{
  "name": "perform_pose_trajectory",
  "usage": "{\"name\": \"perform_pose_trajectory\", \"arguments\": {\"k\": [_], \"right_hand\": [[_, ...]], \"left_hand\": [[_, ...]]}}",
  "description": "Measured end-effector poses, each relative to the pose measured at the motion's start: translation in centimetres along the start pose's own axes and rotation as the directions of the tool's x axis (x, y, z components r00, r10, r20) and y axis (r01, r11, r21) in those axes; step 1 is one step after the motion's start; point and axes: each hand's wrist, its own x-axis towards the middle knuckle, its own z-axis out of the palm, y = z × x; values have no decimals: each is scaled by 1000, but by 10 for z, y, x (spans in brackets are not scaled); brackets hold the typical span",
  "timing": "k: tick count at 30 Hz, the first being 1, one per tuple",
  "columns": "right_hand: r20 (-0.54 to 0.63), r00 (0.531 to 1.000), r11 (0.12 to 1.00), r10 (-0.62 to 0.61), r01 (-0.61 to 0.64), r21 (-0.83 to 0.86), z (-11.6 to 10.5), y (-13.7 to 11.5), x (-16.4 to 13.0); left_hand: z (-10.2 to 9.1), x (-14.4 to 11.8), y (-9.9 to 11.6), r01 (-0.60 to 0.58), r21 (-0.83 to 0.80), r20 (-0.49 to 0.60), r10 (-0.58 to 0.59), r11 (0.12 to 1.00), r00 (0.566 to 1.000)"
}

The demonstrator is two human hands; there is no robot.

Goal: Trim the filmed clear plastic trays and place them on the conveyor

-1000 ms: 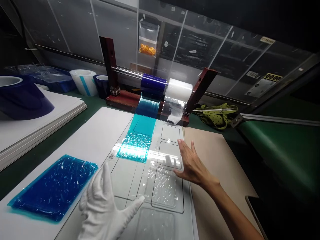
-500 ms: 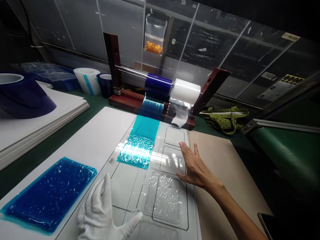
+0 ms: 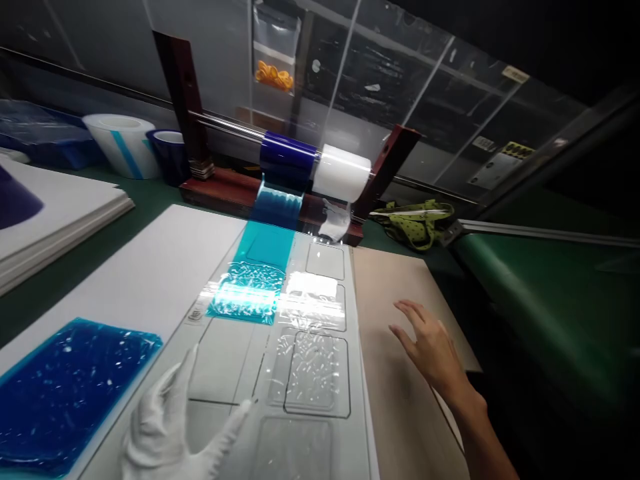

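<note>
My left hand (image 3: 167,427), in a white glove, rests with fingers spread on the near end of a clear plastic sheet (image 3: 227,363) marked with rectangular outlines. My bare right hand (image 3: 433,350) hovers open over a brown board (image 3: 395,400), to the right of the sheet and apart from it. A strip of blue film (image 3: 253,283) runs from a blue roll (image 3: 287,153) on a red-framed dispenser (image 3: 223,190) down onto the sheet. A clear wrinkled film piece (image 3: 310,367) lies on the sheet beside it. A white roll (image 3: 343,173) sits next to the blue one.
A wrinkled blue film piece (image 3: 65,390) lies on a white board (image 3: 150,273) at the left. Stacked white boards (image 3: 55,213) and spare tape rolls (image 3: 123,143) stand at the far left. A green bag (image 3: 415,223) lies behind the brown board, and a transparent panel (image 3: 380,87) closes the back.
My right hand has lifted off the clear sheet and moved right, over the brown board. The view has shifted right and down. My left hand stays on the sheet.
</note>
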Motion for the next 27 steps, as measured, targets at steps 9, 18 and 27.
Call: {"name": "perform_pose_trajectory", "arguments": {"k": [9,18,27], "right_hand": [[86,923,927,376,-375,-31,16,46,-108],[78,992,957,-102,77,279,-6,-59,-89],[37,891,882,-453,442,166,-4,-174,-64]], "left_hand": [[11,-28,-28,-143,-316,98,183,938,978],[11,-28,-25,-603,-95,169,610,792,774],[-4,-28,-11,-623,55,331,574,780,749]]}}
